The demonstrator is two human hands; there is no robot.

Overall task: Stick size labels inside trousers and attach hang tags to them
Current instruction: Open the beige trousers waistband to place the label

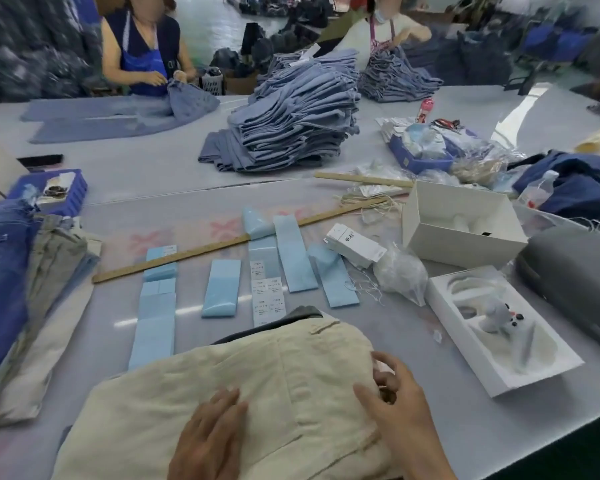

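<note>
The cream trousers (243,382) lie folded on the desk (447,427). The left hand (208,438) rests flat on them, grip open. The right hand (392,407) pinches the fabric edge, grip closed on the trousers.

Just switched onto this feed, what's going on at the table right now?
A person has cream trousers folded on the table. The left hand lies flat on the fabric; the right hand curls at the trousers' right edge, on what I can't tell. Blue label strips and a stack of hang tags lie beyond.
</note>
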